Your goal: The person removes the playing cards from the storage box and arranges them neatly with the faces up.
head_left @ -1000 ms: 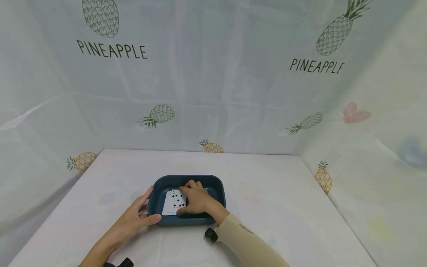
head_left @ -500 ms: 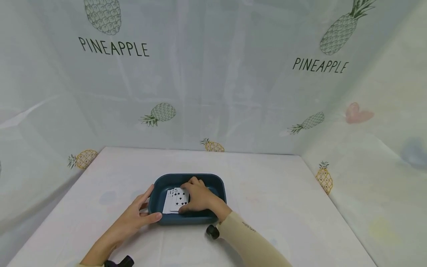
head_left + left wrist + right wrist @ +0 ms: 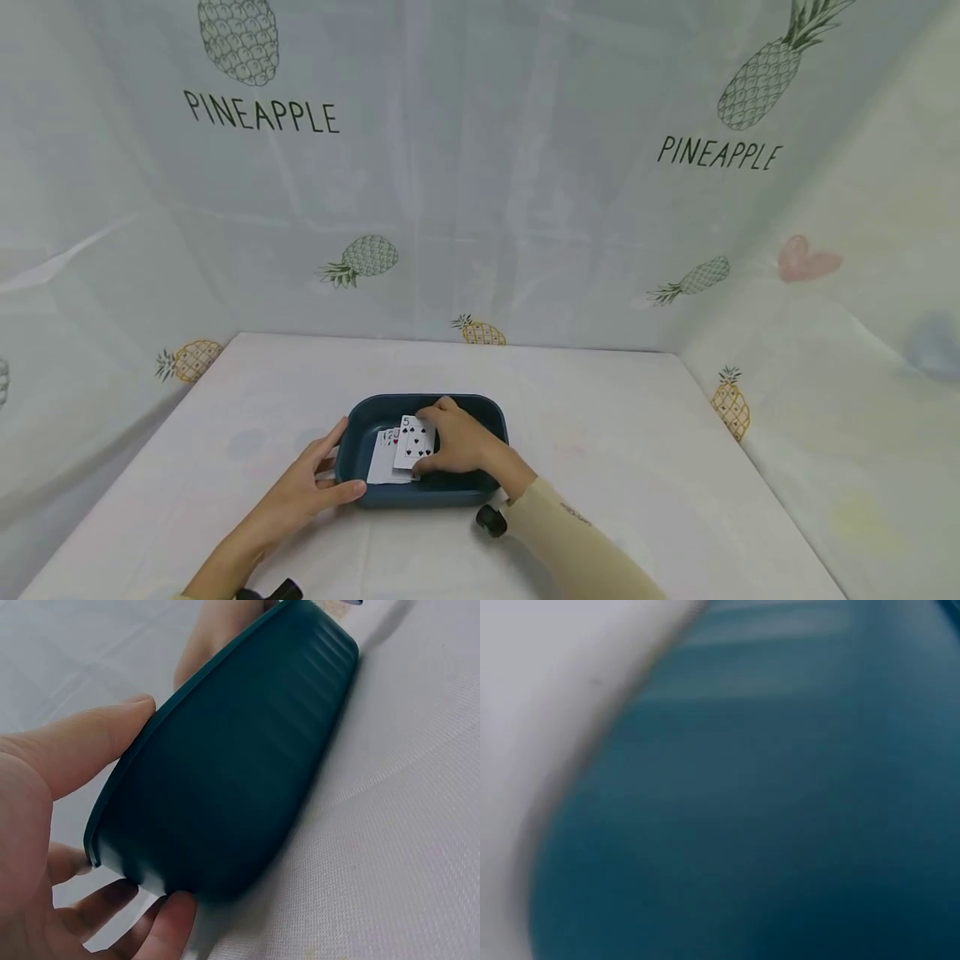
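A dark blue plastic tray (image 3: 423, 497) with rounded corners sits on the table. My left hand (image 3: 309, 485) holds its left end; the left wrist view shows the thumb at the rim of the tray (image 3: 217, 772) and the fingers around its end. Over the inside of the tray, my right hand (image 3: 463, 442) pinches a five of spades playing card (image 3: 412, 446) by its right side, between thumb and fingers. Beneath it to the left lie several more playing cards (image 3: 382, 468), overlapping, partly covered. In the right wrist view only the blurred tray wall (image 3: 727, 772) shows; the hand is out of it.
The table (image 3: 637, 467) is covered with a white cloth. Behind it and along the sides hangs a pale curtain (image 3: 495, 183) printed with pineapples. Black wrist cameras stick out near both forearms, the right one (image 3: 491, 521) close to the tray's front right corner.
The right hand has moved slightly right with the five of spades, shifting it off the other cards and uncovering more of them. The left hand stays on the tray's end.
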`<state>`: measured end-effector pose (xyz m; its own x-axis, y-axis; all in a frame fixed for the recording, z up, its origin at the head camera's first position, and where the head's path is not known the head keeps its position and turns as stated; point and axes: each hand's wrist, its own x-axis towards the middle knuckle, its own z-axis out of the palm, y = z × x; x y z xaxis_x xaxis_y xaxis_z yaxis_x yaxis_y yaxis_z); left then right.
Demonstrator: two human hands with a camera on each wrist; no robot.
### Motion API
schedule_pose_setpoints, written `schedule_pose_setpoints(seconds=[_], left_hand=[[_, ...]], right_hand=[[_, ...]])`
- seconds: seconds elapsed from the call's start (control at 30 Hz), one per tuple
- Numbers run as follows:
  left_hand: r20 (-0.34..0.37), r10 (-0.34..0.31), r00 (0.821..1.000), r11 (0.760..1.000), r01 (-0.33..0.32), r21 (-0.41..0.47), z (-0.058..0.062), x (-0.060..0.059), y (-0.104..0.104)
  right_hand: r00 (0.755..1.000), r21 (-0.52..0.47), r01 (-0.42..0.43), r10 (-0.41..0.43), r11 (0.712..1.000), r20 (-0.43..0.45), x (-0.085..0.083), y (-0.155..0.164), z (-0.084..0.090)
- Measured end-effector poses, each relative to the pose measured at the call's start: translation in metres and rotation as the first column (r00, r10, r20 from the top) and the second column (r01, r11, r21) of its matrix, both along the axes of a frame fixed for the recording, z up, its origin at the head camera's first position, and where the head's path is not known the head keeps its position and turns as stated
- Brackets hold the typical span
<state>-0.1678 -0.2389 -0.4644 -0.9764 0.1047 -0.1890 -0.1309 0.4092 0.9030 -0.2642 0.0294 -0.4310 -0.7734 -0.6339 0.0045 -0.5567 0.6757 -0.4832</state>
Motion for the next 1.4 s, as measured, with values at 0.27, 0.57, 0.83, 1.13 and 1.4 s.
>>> schedule_pose_setpoints(seconds=[0.27,0.57,0.83,1.13,1.4], left_hand=[[-0.014,-0.011,1.000,1.000,0.011,0.023,-0.001,-0.001,0.000],[-0.008,-0.015,1.000,1.000,0.015,0.025,-0.005,-0.001,0.000],[-0.009,-0.035,0.999,0.998,0.035,0.053,-0.005,-0.002,-0.001],[-0.012,-0.037,0.999,0.998,0.038,0.052,-0.007,-0.001,-0.002],[-0.008,-0.035,0.999,0.999,0.036,0.033,-0.006,-0.003,-0.001]], right_hand=[[0.999,-0.017,-0.035,0.035,0.999,-0.036,0.000,0.014,0.013],[1.000,-0.102,-0.019,0.018,0.995,-0.004,-0.004,0.053,0.031],[0.997,-0.154,0.053,-0.060,0.987,-0.038,-0.023,0.110,0.036],[0.994,-0.136,0.076,-0.086,0.988,-0.071,-0.044,0.164,0.026],[0.994,-0.057,0.101,-0.103,0.993,-0.024,-0.055,0.197,-0.004]])
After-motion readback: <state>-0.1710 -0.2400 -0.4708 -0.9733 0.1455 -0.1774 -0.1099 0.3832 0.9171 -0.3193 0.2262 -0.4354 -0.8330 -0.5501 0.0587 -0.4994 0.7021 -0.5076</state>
